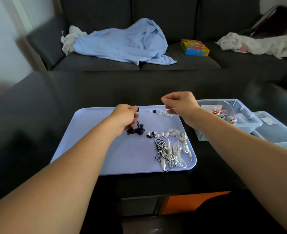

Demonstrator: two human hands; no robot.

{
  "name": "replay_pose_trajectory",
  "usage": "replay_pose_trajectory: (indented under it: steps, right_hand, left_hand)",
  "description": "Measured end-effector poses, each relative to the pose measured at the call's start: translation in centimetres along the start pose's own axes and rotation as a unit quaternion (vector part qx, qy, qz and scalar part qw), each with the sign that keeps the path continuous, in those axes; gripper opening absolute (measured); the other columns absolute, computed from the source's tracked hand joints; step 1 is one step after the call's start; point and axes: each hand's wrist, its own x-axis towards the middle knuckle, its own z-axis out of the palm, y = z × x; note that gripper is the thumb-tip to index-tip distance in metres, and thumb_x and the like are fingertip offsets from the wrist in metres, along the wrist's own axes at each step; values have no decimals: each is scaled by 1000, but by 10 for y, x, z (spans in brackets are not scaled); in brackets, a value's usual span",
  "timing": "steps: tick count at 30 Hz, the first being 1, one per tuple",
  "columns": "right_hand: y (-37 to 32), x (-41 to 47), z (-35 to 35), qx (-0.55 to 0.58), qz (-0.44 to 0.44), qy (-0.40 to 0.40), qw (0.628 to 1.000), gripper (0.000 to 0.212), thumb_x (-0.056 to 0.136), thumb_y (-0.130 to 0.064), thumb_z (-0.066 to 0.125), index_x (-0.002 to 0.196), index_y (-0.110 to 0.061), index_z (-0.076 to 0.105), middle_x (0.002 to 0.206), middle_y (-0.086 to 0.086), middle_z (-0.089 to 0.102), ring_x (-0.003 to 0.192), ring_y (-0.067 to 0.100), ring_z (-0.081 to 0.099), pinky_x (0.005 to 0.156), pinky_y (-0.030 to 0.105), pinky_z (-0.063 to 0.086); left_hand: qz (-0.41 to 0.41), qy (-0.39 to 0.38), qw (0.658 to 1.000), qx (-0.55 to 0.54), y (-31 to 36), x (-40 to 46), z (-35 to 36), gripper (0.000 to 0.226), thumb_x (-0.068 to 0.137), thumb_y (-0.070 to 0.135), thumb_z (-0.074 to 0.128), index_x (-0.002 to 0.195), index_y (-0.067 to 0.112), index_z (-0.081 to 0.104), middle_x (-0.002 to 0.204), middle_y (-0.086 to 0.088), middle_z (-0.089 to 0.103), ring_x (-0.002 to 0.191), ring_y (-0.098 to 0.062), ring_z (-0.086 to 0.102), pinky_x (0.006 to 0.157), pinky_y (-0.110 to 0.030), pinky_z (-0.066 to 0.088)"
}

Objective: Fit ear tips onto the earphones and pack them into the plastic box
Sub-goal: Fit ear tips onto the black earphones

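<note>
A pale blue tray lies on the dark table. My left hand grips a black earphone set; one earbud shows at my fingertips and the bundled cable hangs to the tray. My right hand hovers over the tray's far right corner with fingers curled; what it holds, if anything, is too small to tell. Loose white ear tips and one dark tip lie by the far rim. Bundled white and black-white earphones lie at the tray's right. The clear plastic box to the right holds a pink earphone set.
The box's clear lid lies right of the box. Behind the table is a dark sofa with a light blue blanket, a colourful carton and white cloths. An orange surface shows under the table's near edge.
</note>
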Motion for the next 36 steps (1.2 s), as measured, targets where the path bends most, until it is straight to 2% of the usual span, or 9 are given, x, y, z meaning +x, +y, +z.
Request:
replay_pose_trajectory:
  steps: [2, 5, 9, 12, 17, 22, 25, 30, 36]
  right_hand:
    - [-4, -1, 1, 32, 18, 6, 999, 9, 93, -12, 70, 100, -11, 76, 91, 5, 73, 78, 13, 68, 68, 21, 59]
    - [-16, -4, 0, 102, 39, 15, 994, 13, 94, -5, 66, 104, -5, 75, 91, 9, 74, 77, 15, 70, 70, 21, 60]
    - [-28, -13, 0, 169, 32, -11, 985, 17, 91, 3, 67, 106, -2, 73, 93, 12, 74, 79, 15, 73, 73, 21, 60]
    - [-33, -22, 3, 183, 21, -59, 981, 17, 89, 2, 71, 105, -2, 73, 96, 13, 74, 86, 20, 72, 78, 24, 59]
    - [-43, -37, 3, 176, -2, -93, 980, 17, 89, 1, 71, 106, -2, 73, 89, 10, 71, 80, 18, 68, 77, 24, 59]
    - [-59, -58, 8, 203, -18, -80, 976, 18, 89, 2, 70, 105, -3, 74, 93, 12, 74, 83, 19, 71, 80, 26, 60]
    - [-74, -72, 8, 239, -24, -75, 968, 18, 88, 5, 69, 105, 1, 73, 93, 15, 74, 83, 21, 71, 83, 27, 61]
    - [-96, -96, -1, 303, -29, -77, 949, 15, 88, 7, 67, 102, 3, 72, 88, 16, 74, 81, 22, 73, 85, 28, 61]
    - [-81, -118, 2, 285, -39, -61, 956, 12, 88, 7, 68, 99, 3, 72, 85, 18, 75, 77, 22, 73, 78, 25, 61]
  left_hand:
    - [-27, 6, 996, -84, 5, -1, -2, 27, 105, 30, 47, 93, 12, 64, 78, -1, 55, 50, -12, 36, 43, -22, 32]
    - [-23, -11, 989, -149, 16, -8, -3, 33, 106, 35, 45, 94, 12, 64, 69, 2, 50, 43, -8, 24, 36, -18, 21]
    - [-4, -67, 975, -210, 34, -23, 3, 35, 104, 39, 48, 97, 9, 65, 58, 5, 42, 42, -6, 20, 36, -18, 18]
    - [-20, -90, 966, -243, 41, -35, 8, 41, 106, 38, 42, 94, 8, 66, 60, 4, 42, 44, -6, 19, 37, -17, 17]
    - [-15, -52, 962, -269, 43, -48, 9, 35, 107, 28, 42, 92, 7, 66, 61, 2, 44, 43, -6, 20, 36, -17, 16]
    - [36, -42, 950, -306, 47, -66, 6, 26, 107, 15, 42, 99, 3, 65, 67, -3, 47, 38, -5, 25, 36, -16, 21]
    - [83, -48, 958, -270, 48, -78, 5, 25, 105, 7, 42, 99, 2, 65, 71, -2, 45, 44, -6, 27, 39, -17, 25]
    - [140, -24, 967, -210, 59, -101, 3, 23, 103, 17, 53, 85, 6, 64, 67, -1, 43, 48, -9, 29, 42, -20, 27]
    - [81, -8, 962, -260, 47, -118, 12, 32, 106, 14, 43, 87, 5, 66, 62, -1, 51, 48, -10, 31, 38, -18, 26]
